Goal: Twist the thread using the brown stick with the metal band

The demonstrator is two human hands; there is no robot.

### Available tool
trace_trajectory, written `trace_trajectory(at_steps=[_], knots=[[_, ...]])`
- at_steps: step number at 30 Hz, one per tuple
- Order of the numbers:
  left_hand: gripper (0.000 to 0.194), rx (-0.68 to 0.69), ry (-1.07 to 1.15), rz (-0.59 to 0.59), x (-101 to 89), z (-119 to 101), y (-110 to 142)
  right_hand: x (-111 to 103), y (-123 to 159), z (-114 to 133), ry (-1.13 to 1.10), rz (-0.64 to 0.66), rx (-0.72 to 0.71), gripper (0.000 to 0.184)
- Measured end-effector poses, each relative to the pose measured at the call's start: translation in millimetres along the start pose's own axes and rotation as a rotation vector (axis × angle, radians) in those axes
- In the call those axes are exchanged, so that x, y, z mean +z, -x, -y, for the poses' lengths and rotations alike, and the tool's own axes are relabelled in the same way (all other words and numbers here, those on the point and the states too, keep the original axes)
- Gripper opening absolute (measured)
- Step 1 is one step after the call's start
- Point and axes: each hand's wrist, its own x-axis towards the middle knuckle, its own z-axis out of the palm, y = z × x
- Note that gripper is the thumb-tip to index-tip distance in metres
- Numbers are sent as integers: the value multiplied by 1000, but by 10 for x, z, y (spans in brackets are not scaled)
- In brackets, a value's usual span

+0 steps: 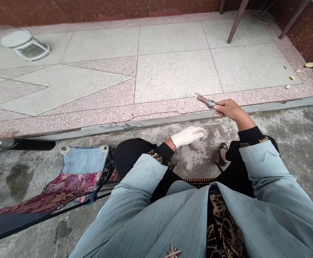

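Note:
My right hand [227, 109] is bare and closed around one end of a short brown stick [202, 99]. Grey metal wire [211, 104] is wound in a tight coil on that stick near my fingers. A thin strand hangs from the coil toward my left hand [190, 136], which wears a white knitted glove. Its fingers are curled closed, and what they hold is hidden. Just below the glove shows a small brown curved piece [193, 147]; I cannot tell whether the hand holds it.
A low concrete step edge [156, 121] runs across in front of me, with a tiled floor above it. At my left stands a folding chair with denim and floral cloth [83, 161]. A white stool [27, 43] is farther back, and wooden legs [237, 21] stand at the back right.

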Motion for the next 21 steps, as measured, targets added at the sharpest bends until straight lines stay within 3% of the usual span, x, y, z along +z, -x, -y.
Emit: trace_trajectory(at_steps=[4, 10, 13, 16, 18, 21], knots=[[36, 30, -87, 5, -19, -40, 19, 96, -53, 9, 629, 3, 5, 31], [37, 28, -223, -145, -73, 5, 28, 188, -82, 38, 908, 251, 70, 34], [37, -3, -267, -256, -129, 31, 34, 178, -71, -7, 818, 600, 130, 29], [38, -19, -254, -377, -180, 71, 25, 110, -26, -15, 534, 949, 103, 35], [38, -7, -200, -441, -190, 104, 5, 36, 21, 22, 320, 1011, 13, 44], [36, 43, -76, -436, -146, 138, -35, -71, 94, 96, 104, 921, -124, 49]])
